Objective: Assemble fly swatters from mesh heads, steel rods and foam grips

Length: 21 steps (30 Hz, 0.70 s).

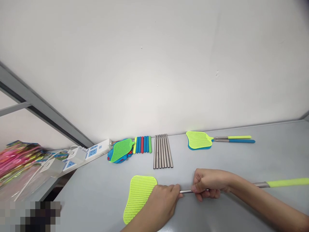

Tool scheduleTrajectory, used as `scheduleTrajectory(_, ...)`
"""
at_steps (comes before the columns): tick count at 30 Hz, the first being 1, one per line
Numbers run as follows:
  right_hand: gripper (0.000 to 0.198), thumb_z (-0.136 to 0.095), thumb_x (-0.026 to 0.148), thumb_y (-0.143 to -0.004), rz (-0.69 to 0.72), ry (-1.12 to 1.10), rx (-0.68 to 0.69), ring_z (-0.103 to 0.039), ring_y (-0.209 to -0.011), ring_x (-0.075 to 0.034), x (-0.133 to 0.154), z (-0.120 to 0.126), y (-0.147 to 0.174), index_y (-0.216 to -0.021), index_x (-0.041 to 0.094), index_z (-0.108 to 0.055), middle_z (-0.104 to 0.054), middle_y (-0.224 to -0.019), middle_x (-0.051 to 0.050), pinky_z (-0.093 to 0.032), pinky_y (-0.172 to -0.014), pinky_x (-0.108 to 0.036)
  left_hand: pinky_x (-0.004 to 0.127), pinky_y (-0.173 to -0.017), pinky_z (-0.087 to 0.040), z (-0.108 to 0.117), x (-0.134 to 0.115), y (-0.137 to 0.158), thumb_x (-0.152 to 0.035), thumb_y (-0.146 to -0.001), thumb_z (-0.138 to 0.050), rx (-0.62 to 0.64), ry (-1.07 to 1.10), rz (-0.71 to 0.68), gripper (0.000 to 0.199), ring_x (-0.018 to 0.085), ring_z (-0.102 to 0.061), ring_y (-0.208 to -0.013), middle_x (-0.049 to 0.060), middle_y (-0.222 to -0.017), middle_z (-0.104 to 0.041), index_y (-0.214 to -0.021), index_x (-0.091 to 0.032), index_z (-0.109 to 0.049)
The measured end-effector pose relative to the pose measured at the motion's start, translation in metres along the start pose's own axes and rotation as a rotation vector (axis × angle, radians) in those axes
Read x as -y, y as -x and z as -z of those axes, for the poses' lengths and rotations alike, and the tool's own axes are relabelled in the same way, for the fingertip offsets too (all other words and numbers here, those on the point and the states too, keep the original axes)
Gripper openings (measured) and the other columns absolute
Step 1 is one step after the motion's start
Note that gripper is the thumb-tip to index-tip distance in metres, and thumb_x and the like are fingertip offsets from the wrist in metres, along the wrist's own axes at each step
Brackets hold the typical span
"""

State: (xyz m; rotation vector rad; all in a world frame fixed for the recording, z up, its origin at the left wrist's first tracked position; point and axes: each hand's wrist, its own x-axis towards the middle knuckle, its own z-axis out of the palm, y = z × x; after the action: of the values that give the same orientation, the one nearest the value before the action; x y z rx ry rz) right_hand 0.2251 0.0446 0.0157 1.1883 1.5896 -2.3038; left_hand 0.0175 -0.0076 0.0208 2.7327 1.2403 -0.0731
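Note:
A yellow-green fly swatter (140, 197) with a perforated head lies across the front of the grey table. My left hand (164, 200) is closed around its neck, just right of the head, hiding the joint there. Farther along, my right hand (208, 184) grips the thin metal rod, a short bare stretch showing between the two hands. Beyond my right wrist the thicker metal tube (262, 184) runs into a yellow-green foam grip (288, 182) that reaches the right edge of the view.
Behind my hands lie several metal tubes (163, 151), several coloured foam grips (142, 144) and a pile of swatter heads (122, 150). Two assembled swatters (199, 140) rest at back right. A power strip (93, 151) and pink plastic packages (20, 164) are at left. A wall (154, 64) rises behind.

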Motion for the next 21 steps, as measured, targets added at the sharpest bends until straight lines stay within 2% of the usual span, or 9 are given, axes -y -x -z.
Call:
scheduleTrajectory(11,0.023,-0.049,0.025,-0.072,-0.048,0.071,-0.071,-0.025,-0.028,-0.003,0.007,-0.011,0.002,-0.055,0.012,-0.058,-0.037,-0.04,0.006,-0.013,-0.025,-0.016,0.025,-0.048,-0.027,0.001,-0.007,0.001,-0.025,-0.089,-0.027,0.012,0.07,0.014,0.021,0.015,-0.057,-0.059,-0.003,-0.072,-0.062,-0.076,-0.02,-0.042)
scheduleTrajectory(21,0.024,-0.052,0.029,-0.074,0.049,0.086,-0.067,-0.027,-0.031,-0.002,0.005,-0.008,0.005,-0.065,0.011,-0.065,-0.04,-0.042,0.006,-0.017,-0.028,-0.015,0.024,-0.048,-0.027,0.001,-0.009,0.002,-0.039,-0.089,-0.022,-0.042,0.195,0.111,0.034,0.013,-0.054,-0.056,-0.003,-0.063,-0.059,-0.07,-0.021,-0.044)
